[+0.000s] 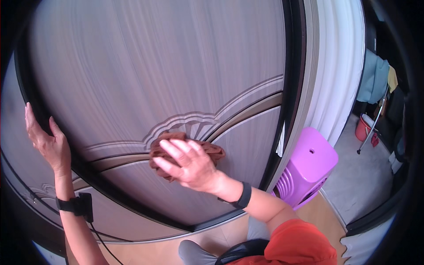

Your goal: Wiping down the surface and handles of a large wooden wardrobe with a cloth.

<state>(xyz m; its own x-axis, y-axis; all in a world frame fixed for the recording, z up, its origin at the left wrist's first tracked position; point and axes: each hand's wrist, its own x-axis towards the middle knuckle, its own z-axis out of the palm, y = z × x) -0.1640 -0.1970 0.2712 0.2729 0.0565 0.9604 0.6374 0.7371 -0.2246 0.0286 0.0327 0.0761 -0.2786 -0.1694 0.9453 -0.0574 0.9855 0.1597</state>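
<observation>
Before me stands a wood-grain sliding wardrobe door (159,66) with a dark frame and a shell-shaped relief (198,129) across its middle. My right hand (188,164) lies spread over a crumpled brown cloth (212,152), pressing it against the door at the shell's lower edge. The cloth covers part of the relief. At the left, my left hand (49,144) rests against the door's dark vertical frame (79,155), fingers pointing up and thumb apart. Nothing is held in it. A black strap with a small cabled device (79,205) is on the left wrist.
A purple plastic stool (314,159) stands just right of the door, before a white curtain (334,66). Farther right, a red bucket (363,128) sits on grey floor near a metal rack leg (372,126) with a teal cloth (372,79). Another door panel (29,159) is at left.
</observation>
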